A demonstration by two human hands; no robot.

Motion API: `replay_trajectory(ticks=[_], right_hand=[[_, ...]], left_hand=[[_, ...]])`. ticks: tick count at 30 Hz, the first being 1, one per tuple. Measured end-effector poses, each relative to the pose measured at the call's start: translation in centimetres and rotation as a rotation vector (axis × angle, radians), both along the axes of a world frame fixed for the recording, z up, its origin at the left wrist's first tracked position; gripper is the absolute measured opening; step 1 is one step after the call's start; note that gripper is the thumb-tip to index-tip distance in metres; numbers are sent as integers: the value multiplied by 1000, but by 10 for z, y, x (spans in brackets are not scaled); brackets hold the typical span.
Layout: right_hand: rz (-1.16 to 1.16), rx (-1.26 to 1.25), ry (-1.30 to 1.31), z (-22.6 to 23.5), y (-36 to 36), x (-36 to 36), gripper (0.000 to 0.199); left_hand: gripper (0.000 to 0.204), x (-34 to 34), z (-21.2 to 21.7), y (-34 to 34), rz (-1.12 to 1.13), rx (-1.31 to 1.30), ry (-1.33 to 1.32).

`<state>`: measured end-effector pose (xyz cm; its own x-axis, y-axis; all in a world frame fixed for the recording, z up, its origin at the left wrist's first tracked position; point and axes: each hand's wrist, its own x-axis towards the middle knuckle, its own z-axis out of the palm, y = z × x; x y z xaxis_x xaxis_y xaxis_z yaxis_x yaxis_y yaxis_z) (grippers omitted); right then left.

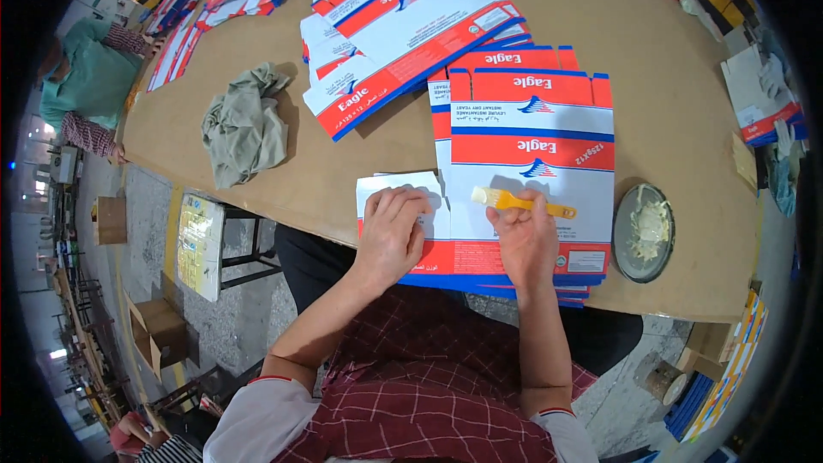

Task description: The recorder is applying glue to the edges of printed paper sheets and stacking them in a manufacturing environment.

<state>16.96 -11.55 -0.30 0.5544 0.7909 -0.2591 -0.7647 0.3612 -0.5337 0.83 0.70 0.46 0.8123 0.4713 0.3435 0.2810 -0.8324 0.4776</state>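
Observation:
My right hand (525, 236) grips a yellow brush (523, 203) whose pale, paste-coated tip points left over a stack of flat cartons (557, 111). These cartons are printed red, white and blue. At the stack's left side, a white carton flap (403, 180) lies under the curled fingers of my left hand (394, 230). The left fingertips rest on the flap, and the thumb sits at its lower right. Right of the stack, a round dark dish (630, 267) holds smeared cream-coloured paste (649, 230).
Overlapping flat cartons (411, 26) lie beyond the stack on the brown table (686, 120). A crumpled grey-green cloth (249, 124) is at the left. Another person (90, 77) stands at the far left edge. Below the table are a stool (200, 244) and a cardboard box (159, 334).

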Motion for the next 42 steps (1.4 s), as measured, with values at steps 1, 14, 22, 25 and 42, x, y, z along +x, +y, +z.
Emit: replay_trajectory(ticks=[1,14,22,25,42], right_hand=[[2,-13,14,-2,0,0,22],[-15,3,-87,-10,-9,-1,22],[-98,-70,-131,-6,-4,-5,26],[-95,-43,-211,-5,-4,-6,24],[259,-515,-883,22,-1,-19,16]], left_hand=[[40,2,0,-2,49,18,-16],[44,4,5,2,60,-177,117],[37,-1,-1,5,49,-205,-41],[33,-4,-3,7,33,-223,-51],[23,-1,-6,4,-17,-77,-80]])
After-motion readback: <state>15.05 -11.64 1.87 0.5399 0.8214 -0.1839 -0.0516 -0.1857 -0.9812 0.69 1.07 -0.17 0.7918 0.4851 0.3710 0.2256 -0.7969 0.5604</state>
